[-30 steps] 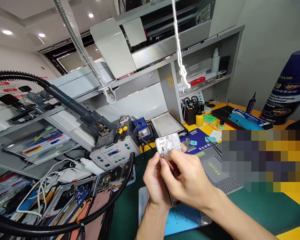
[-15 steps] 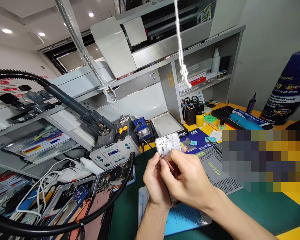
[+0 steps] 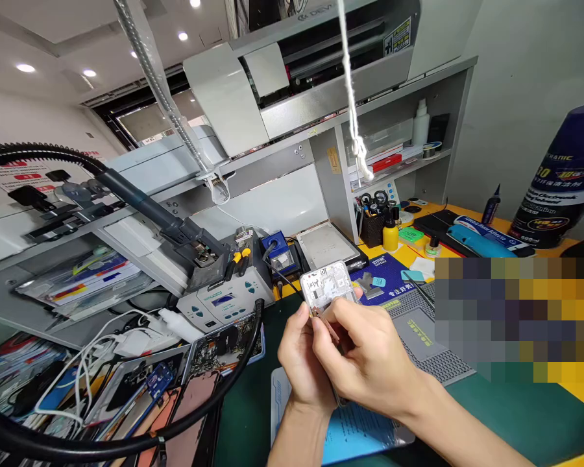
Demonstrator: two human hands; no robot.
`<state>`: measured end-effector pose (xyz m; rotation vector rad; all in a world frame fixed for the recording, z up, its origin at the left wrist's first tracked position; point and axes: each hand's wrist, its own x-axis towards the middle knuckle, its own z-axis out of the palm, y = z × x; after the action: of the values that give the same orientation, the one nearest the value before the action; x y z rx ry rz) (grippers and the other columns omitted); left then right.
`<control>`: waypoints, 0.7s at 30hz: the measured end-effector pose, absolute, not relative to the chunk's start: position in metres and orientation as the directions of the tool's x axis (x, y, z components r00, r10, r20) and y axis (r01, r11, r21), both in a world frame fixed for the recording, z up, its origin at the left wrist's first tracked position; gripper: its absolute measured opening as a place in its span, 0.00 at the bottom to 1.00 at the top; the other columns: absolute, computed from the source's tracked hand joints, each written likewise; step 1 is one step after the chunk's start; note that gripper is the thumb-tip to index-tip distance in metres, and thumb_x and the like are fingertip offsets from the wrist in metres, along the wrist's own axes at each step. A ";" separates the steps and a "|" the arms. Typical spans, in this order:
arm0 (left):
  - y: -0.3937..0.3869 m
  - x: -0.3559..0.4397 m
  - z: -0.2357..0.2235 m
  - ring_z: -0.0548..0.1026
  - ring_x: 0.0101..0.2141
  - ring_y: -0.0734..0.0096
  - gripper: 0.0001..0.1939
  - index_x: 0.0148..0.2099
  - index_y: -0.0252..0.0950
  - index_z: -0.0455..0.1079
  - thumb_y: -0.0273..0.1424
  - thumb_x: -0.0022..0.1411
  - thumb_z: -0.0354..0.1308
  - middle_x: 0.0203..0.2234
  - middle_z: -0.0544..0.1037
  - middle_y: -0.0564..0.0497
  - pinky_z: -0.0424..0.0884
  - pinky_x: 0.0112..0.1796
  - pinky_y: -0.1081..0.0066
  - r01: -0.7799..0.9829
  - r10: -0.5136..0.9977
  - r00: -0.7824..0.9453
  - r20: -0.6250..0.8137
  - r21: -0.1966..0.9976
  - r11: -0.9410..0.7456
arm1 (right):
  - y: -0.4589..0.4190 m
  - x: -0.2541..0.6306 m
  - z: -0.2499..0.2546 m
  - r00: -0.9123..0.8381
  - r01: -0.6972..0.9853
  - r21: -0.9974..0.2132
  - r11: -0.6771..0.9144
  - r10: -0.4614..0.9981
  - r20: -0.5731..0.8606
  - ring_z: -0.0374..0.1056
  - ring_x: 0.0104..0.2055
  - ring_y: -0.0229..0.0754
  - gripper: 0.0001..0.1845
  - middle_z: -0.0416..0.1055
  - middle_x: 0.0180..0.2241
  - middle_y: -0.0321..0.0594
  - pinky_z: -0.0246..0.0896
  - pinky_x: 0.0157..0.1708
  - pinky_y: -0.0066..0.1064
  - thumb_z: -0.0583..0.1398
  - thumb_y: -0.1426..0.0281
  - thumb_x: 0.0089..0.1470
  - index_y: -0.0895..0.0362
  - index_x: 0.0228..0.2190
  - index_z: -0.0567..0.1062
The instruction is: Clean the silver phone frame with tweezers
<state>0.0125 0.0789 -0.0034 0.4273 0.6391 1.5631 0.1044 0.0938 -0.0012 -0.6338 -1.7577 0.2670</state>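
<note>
My left hand (image 3: 299,366) is closed around an opened phone frame (image 3: 327,280), which is tilted up, its pale inner side with dark handwriting facing me. Across it comes my right hand (image 3: 372,353), thumb and forefinger pinching a thin copper-coloured strip (image 3: 329,328) at the phone's middle. The left thumb is close to the strip's upper end. Where the strip meets the phone is covered by my fingers, as is most of the phone's lower half. Beneath my hands a blue printed sheet (image 3: 355,433) lies on the green mat (image 3: 241,415).
To the left stands a rework station (image 3: 224,305) with a black hose (image 3: 209,405) curving across the foreground. Phone parts (image 3: 189,415) are piled there. On the right are a grey perforated pad (image 3: 450,366), tweezers (image 3: 421,292), a yellow bottle (image 3: 390,235) and a spray can (image 3: 549,188).
The whole view has shifted slightly, with the surroundings lower and a little to the right. My hands keep nearly the same grip, and a bit more of the phone's inner face shows.
</note>
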 end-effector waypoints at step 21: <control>0.076 0.014 0.004 0.82 0.47 0.45 0.21 0.41 0.34 0.85 0.45 0.63 0.59 0.38 0.85 0.38 0.79 0.51 0.56 -0.764 0.998 -0.025 -0.063 0.644 0.021 | 0.093 0.105 -0.002 -0.183 0.239 -0.468 0.851 0.513 0.839 0.52 0.21 0.33 0.14 0.57 0.21 0.27 0.46 0.23 0.31 0.58 0.76 0.61 0.52 0.27 0.61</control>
<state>0.0143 0.0756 0.0038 0.4945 0.6026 1.5018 0.1054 0.0925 -0.0022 -0.5759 -1.7699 0.2699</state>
